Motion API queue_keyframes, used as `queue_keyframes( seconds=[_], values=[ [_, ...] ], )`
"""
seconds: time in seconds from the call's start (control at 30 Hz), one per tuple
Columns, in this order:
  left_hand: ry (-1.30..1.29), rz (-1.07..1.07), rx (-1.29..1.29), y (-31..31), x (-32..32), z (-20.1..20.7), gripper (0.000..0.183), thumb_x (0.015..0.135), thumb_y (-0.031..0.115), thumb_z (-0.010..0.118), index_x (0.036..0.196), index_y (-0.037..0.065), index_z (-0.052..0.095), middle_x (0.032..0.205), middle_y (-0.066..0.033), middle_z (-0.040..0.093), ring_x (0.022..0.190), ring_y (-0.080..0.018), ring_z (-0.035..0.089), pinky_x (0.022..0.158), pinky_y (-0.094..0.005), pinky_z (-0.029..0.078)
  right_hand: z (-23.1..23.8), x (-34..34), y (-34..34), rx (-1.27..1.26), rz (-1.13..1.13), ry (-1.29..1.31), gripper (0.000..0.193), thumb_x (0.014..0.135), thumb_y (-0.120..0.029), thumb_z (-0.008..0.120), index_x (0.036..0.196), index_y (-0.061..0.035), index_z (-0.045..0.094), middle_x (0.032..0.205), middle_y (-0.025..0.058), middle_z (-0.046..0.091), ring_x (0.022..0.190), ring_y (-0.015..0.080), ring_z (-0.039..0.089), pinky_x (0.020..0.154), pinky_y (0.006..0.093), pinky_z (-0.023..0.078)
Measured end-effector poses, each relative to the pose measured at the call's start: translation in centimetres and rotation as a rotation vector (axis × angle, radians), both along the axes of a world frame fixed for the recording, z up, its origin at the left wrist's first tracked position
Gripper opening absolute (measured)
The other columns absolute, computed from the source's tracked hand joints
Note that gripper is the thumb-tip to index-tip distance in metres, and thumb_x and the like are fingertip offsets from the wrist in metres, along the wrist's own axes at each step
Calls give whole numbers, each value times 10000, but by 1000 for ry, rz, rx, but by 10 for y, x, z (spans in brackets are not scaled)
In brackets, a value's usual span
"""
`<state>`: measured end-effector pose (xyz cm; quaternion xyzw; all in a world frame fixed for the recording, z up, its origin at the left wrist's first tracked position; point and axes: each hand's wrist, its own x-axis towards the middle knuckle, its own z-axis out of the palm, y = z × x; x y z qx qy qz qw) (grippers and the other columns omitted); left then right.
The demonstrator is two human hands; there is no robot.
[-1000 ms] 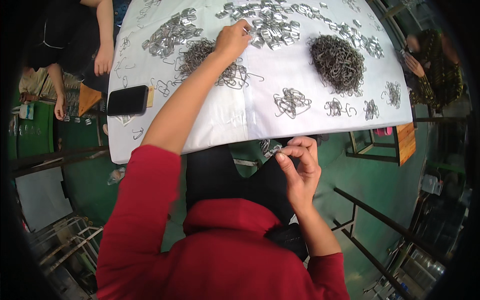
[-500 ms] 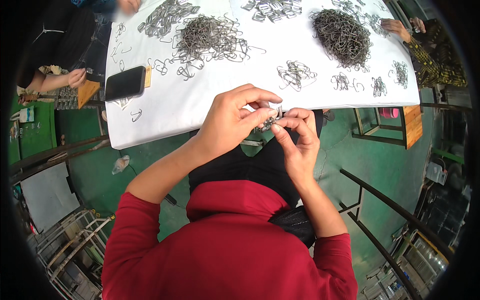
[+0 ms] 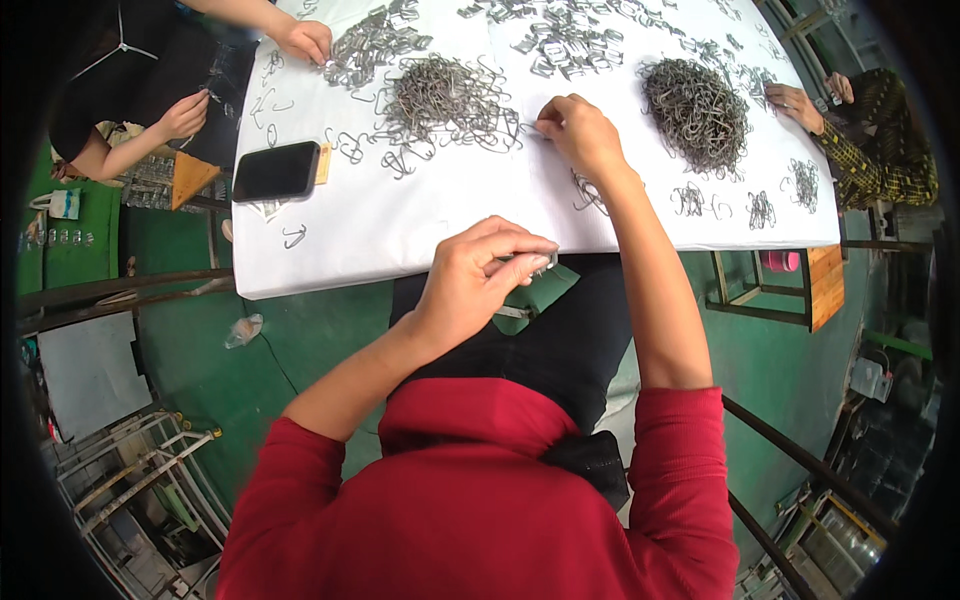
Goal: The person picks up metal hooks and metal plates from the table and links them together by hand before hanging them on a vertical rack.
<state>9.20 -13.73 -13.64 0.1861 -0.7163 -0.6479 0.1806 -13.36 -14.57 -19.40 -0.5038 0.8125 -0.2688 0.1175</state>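
My left hand is closed in a pinch on a small shiny metal piece just off the table's near edge; the fingers partly cover it. Out over the table, my right hand pinches a thin wire hook at the right fringe of a loose pile of wire hooks. Below my right wrist lies a small cluster of hooks, partly hidden by the forearm. A denser heap of hooks stands to the right. Flat metal pieces are spread behind the piles.
A black phone lies at the left on the white-covered table. Small hook bunches sit near the right front edge. One co-worker's hand touches metal pieces at the far left; another's hand is at the right.
My right hand has left my left hand and reached forward to the hook pile. The left hand keeps its pinch. A co-worker's hand at the left has come to the metal pieces.
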Motion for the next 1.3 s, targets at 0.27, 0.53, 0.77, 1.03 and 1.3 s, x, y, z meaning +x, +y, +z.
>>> queue_keyframes(
  seconds=[0.27, 0.53, 0.77, 1.03, 1.3],
  values=[
    [1, 7, 75, 3, 9, 4, 248, 840, -74, 541, 1075, -32, 607, 1011, -95, 571, 880, -126, 584, 762, -244, 541, 36, 14, 29, 76, 19, -230, 106, 802, -109, 616, 863, -22, 613, 735, 86, 631, 685, 198, 619, 621, 307, 482],
    [-1, 128, 129, 7, 12, -1, 291, 805, -60, 586, 1087, 10, 573, 940, -83, 624, 876, -132, 623, 746, -270, 561, 86, 105, 127, -231, -265, -1165, 100, 813, -76, 663, 873, -10, 620, 803, 24, 604, 639, 75, 564, 514, 177, 435],
    [89, 139, -41, 14, 9, -1, 332, 793, -66, 596, 1114, 3, 551, 961, -113, 630, 879, -147, 632, 725, -273, 567, 62, 125, 123, -460, -274, -891, 50, 810, -39, 655, 837, -7, 628, 970, 33, 495, 812, 86, 508, 615, 197, 433],
    [190, 187, -582, -48, -36, -26, 238, 795, -15, 595, 1029, 14, 630, 968, -118, 627, 822, -206, 618, 695, -296, 500, 57, 128, 126, -630, -301, -643, 98, 779, -88, 685, 827, -35, 618, 986, 66, 492, 867, 146, 472, 770, 261, 391],
    [-48, 281, -1116, -168, -182, -97, 219, 774, 168, 640, 947, 37, 664, 954, -120, 635, 928, -290, 556, 833, -381, 445, 55, 124, 131, -636, -274, -621, 94, 777, -87, 686, 827, -40, 622, 961, 59, 482, 873, 157, 472, 769, 269, 392]
  ],
)
